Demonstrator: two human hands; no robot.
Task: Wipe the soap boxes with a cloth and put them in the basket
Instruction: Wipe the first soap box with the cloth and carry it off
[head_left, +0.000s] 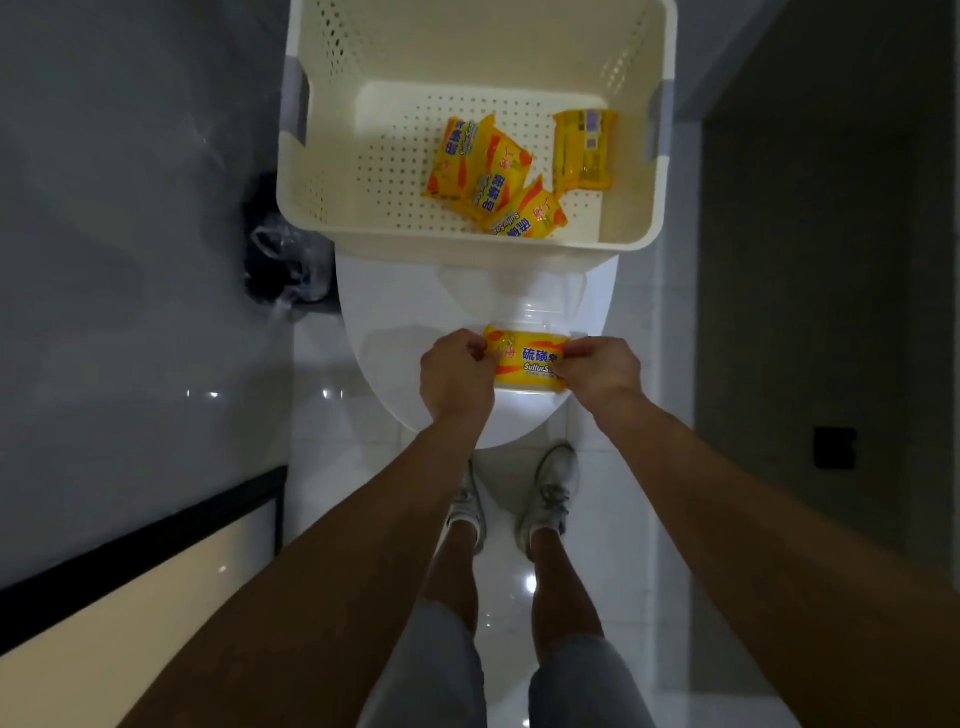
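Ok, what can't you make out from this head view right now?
- Cloth: none visible; if one is there, the left hand or right hand hides it.
- Held soap: both ends covered by fingers.
- Soaps in the basket: they overlap, so the count of four is unsure.
- Bag: dark, partly behind the basket.

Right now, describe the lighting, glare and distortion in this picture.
Head view: dim overall, the walls murky; small glare spots on the glossy floor tiles; wide-angle bending flares the basket and stretches the forearms; print on the soap box between both hands stays readable.
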